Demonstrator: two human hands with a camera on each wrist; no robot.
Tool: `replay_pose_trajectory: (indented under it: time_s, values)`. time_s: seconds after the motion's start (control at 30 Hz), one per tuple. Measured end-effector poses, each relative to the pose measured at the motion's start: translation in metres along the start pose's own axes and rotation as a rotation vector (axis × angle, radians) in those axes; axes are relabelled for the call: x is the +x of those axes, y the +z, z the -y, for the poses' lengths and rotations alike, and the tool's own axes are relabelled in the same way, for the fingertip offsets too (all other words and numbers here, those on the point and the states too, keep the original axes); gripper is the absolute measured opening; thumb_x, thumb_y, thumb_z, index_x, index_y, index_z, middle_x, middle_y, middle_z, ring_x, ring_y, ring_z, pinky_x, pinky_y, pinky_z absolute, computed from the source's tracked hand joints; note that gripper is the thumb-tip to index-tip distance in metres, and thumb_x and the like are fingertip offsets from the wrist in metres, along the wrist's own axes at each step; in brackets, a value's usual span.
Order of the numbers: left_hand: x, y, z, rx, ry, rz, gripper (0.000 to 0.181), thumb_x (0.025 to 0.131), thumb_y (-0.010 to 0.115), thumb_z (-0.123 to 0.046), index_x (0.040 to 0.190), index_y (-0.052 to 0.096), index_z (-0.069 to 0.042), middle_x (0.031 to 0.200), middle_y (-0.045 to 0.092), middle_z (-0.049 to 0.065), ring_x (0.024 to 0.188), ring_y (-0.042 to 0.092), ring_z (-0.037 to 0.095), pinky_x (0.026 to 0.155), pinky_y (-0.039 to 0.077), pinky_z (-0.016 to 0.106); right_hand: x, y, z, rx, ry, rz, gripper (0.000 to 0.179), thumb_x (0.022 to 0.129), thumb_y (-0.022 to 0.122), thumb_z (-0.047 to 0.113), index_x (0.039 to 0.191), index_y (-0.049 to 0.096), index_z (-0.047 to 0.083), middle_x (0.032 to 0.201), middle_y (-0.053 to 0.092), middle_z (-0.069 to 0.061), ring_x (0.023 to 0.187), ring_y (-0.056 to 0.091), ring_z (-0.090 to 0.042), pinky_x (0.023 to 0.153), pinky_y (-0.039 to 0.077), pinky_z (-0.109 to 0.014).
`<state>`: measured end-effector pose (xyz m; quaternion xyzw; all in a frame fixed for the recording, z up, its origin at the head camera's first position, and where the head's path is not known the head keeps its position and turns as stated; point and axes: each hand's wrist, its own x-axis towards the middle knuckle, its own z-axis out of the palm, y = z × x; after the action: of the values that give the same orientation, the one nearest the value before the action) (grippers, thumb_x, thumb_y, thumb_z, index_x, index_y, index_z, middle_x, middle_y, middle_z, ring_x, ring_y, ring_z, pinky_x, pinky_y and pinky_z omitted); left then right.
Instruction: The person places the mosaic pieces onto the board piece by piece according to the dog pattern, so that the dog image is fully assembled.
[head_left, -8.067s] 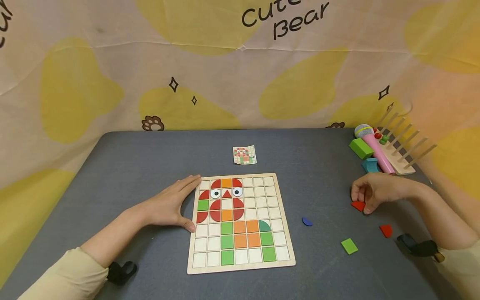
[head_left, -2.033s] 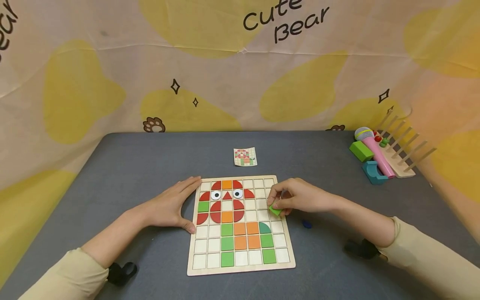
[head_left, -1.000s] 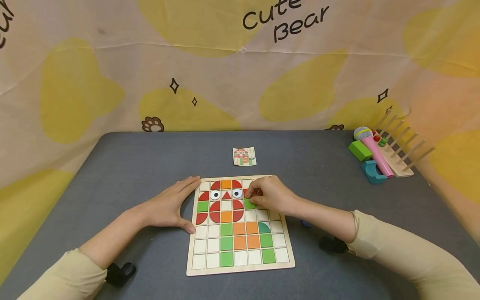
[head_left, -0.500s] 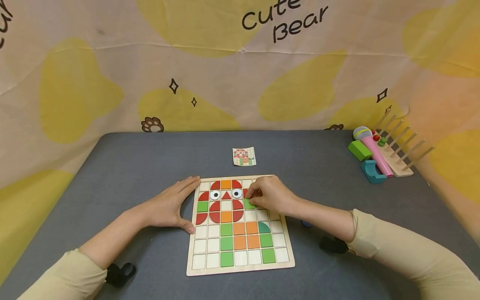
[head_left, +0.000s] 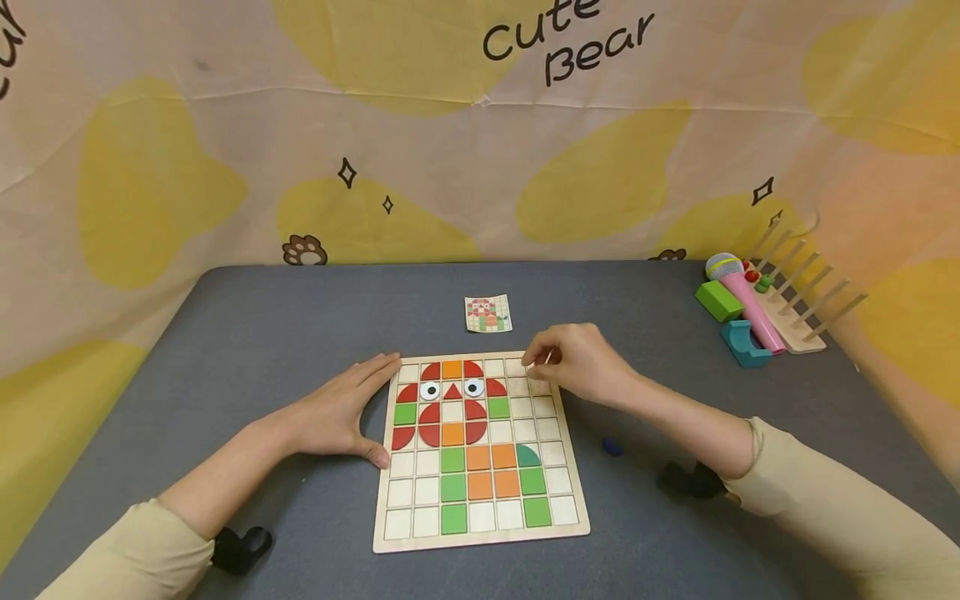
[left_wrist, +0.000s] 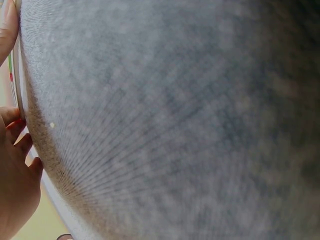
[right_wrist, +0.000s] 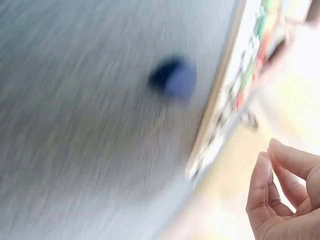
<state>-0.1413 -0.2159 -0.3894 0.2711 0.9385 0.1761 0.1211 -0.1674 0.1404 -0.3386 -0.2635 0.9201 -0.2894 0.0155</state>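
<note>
A square wooden grid board lies on the table, bearing red, orange and green tiles and two eye pieces. My left hand rests along the board's left edge with fingers and thumb spread. Above the board's upper right corner is my right hand, fingers loosely bent, thumb and fingertips close together and nothing visible between them. A green square tile sits in a cell below a red quarter-round tile. Right of the board lies a small blue piece, blurred in the right wrist view.
Behind the board lies a small picture card with a similar coloured pattern. At the back right are a pink toy microphone, a green block, a teal arched block and a wooden rack with pegs. A patterned cloth hangs behind the table.
My right hand has placed and let go of the green tile, then moved up and right. A red tile was added beside the right eye earlier. My left hand has stayed put.
</note>
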Motion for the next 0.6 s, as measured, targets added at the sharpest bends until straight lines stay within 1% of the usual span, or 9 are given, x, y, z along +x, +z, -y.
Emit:
replay_pose_trajectory:
  time_s: [0.17,0.27,0.37,0.47,0.53,0.6]
  values:
    - [0.000,0.000,-0.001,-0.001,-0.005,0.003,0.134,0.056,0.078,-0.077,0.157,0.023,-0.009,0.165,0.022,0.013,0.153,0.020,0.038,0.122,0.023,0.061,-0.015,-0.038,-0.028,0.007,0.095,-0.076,0.007,0.084,0.078,0.016,0.091,0.077,0.016,0.082,0.074,0.002,0.072,0.064,-0.008,0.064,0.051,-0.022]
    - [0.000,0.000,-0.001,-0.005,-0.010,0.008,0.133,0.056,0.077,-0.077,0.157,0.022,-0.010,0.166,0.021,0.012,0.153,0.020,0.038,0.121,0.023,0.062,-0.030,-0.060,-0.048,0.006,0.147,-0.075,0.008,0.085,0.078,0.019,0.093,0.077,0.018,0.086,0.075,0.001,0.074,0.065,-0.007,0.065,0.053,-0.021]
    - [-0.001,-0.001,-0.001,-0.009,-0.012,0.009,0.133,0.056,0.077,-0.077,0.157,0.022,-0.010,0.166,0.021,0.012,0.153,0.020,0.038,0.121,0.023,0.062,-0.046,-0.077,-0.068,0.015,0.175,-0.031,0.013,0.086,0.077,0.021,0.097,0.076,0.014,0.090,0.075,-0.001,0.075,0.065,-0.004,0.064,0.053,-0.021]
    - [-0.001,-0.001,-0.001,-0.007,-0.007,0.006,0.133,0.057,0.077,-0.077,0.157,0.022,-0.010,0.166,0.021,0.012,0.153,0.020,0.038,0.121,0.023,0.062,-0.061,-0.087,-0.092,0.035,0.186,0.037,0.018,0.087,0.077,0.021,0.101,0.074,0.011,0.093,0.075,-0.002,0.076,0.064,0.000,0.065,0.054,-0.020]
    - [-0.001,-0.001,-0.001,-0.004,-0.001,0.005,0.133,0.057,0.076,-0.078,0.157,0.022,-0.009,0.165,0.021,0.012,0.153,0.020,0.038,0.121,0.023,0.061,-0.072,-0.093,-0.111,0.079,0.174,0.102,0.022,0.086,0.077,0.019,0.104,0.073,0.008,0.093,0.074,-0.004,0.076,0.065,-0.001,0.066,0.055,-0.020]
    - [0.000,-0.001,-0.001,-0.003,0.001,0.004,0.133,0.057,0.076,-0.078,0.157,0.022,-0.009,0.165,0.021,0.012,0.153,0.020,0.039,0.121,0.023,0.061,-0.083,-0.099,-0.131,0.131,0.153,0.190,0.025,0.085,0.077,0.017,0.106,0.071,0.006,0.091,0.071,-0.005,0.076,0.065,-0.002,0.067,0.055,-0.020]
